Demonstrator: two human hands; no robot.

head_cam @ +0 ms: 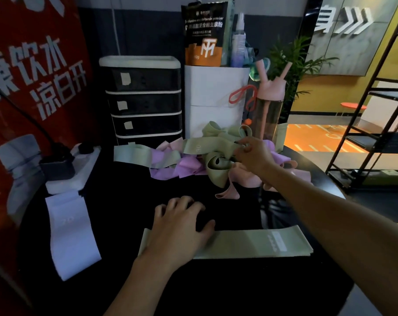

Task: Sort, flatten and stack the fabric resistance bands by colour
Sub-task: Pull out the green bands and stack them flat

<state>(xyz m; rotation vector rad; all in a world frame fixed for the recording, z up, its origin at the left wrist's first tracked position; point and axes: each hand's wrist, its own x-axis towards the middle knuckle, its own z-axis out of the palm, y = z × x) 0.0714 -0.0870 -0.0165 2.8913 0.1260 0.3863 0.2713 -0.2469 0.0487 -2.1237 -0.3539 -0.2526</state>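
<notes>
A round table (pixel 125 190) with a smooth black top filled most of the view. Behind its left side hung a glossy red banner (pixel 33 65) with bold white characters. At the table's back stood a boxy drawer unit (pixel 143 99), its dark translucent fronts trimmed in white, and just beside it a plain white container (pixel 214 99) with matte, rounded walls.

In front of those two lay the tangled pile (pixel 189 164) of soft woven bands in sage green, lilac and pale pink, looped, curled and folded over one another.

Near the front edge lay the flattened green band (pixel 250 244), a long smooth rectangle with a small pale label toward its right end. Well apart on the left, a lilac band (pixel 72 233) lay flat and lengthwise, and it looked layered at its far end.

The left hand (pixel 179 226) rested palm down on the left end of the flattened green band, fingers loosely spread and reaching past its far edge onto the tabletop. The right hand (pixel 252 156) was stretched to the pile, its thumb and fingertips drawn together, pinching a twisted green band (pixel 207 145) marked "30".

A pink-capped clear bottle (pixel 270 103) stood to the right of the container. A white power strip (pixel 72 169) holding a dark plug sat beyond the lilac band.
</notes>
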